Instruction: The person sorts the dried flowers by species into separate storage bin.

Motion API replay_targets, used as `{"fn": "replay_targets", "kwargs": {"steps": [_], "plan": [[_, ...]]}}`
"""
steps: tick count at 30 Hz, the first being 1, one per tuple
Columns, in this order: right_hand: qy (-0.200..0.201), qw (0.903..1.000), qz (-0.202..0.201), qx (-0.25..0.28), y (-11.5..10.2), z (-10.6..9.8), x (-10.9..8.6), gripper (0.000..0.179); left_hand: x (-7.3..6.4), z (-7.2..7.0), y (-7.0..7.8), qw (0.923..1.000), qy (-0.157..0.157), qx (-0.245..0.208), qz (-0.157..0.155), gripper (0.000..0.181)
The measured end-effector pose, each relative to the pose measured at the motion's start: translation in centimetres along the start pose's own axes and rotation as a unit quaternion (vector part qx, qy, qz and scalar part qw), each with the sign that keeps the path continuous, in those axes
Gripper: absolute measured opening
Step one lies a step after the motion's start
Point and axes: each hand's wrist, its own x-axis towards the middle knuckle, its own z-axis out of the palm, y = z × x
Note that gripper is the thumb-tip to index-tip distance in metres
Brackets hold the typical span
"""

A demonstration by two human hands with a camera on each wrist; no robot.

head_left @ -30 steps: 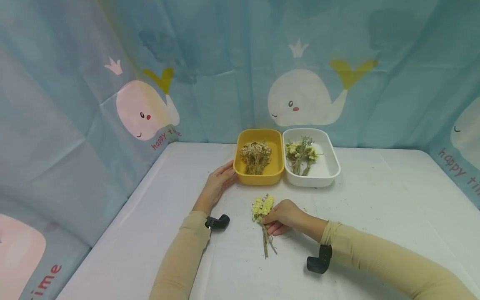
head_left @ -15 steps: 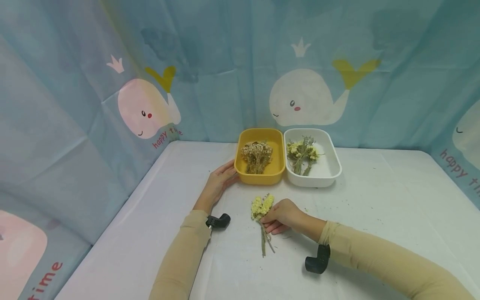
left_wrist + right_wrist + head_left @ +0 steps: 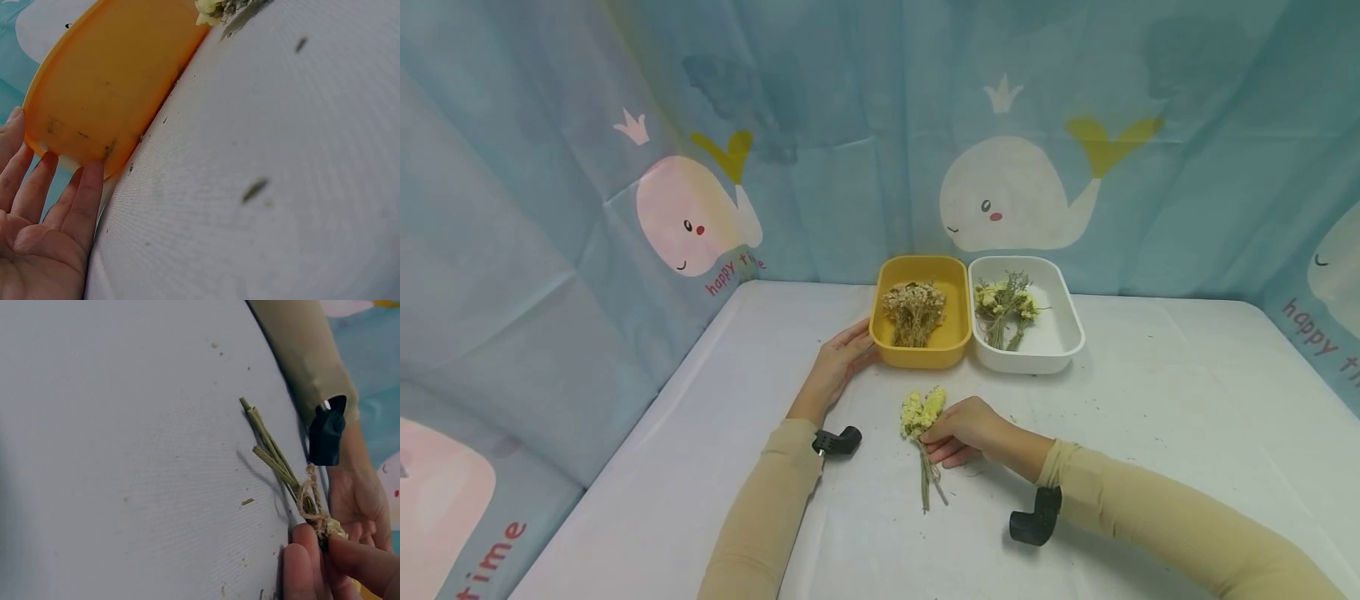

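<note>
My right hand (image 3: 966,429) pinches a small bunch of yellow dried flowers (image 3: 922,412) just under the blooms, low over the table. Twine (image 3: 310,503) is tied round its green stems (image 3: 269,447), which point toward me. With straight fingers, my left hand (image 3: 837,364) touches the near left side of the yellow tray (image 3: 922,358); in the left wrist view the fingertips (image 3: 94,172) meet the tray's wall. Inside that tray lie brownish-white dried flowers (image 3: 914,312). The white tray (image 3: 1063,333) beside it holds yellow and grey-green dried flowers (image 3: 1003,307).
A white-covered table (image 3: 1180,450) carries scattered plant crumbs, such as a dark bit (image 3: 255,190) near the left hand. A blue curtain (image 3: 850,150) printed with whales hangs behind the trays and along the sides. Each wrist wears a black camera (image 3: 1036,517).
The flower bunch in my right hand has shifted very slightly, its stem ends moving a little left and up. My left hand stays at the yellow tray.
</note>
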Motion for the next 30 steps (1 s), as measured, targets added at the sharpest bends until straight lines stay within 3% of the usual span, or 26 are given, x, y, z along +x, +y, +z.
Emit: {"fn": "replay_targets", "kwargs": {"steps": [12,24,30], "plan": [[0.002,0.9985,-0.012,0.052,-0.3,-1.0,-0.4,0.004,0.0,0.0,0.1,1.0000,-0.001,-0.009,-0.001,0.053],[0.016,0.9944,-0.077,0.071,-1.6,-3.2,-2.2,0.015,0.0,0.1,0.1,0.9999,0.010,0.008,-0.010,0.050],[-0.003,0.9908,-0.100,0.091,-2.7,-4.3,-3.3,0.015,0.0,0.1,0.1,0.9999,0.004,0.009,-0.003,0.051]]}}
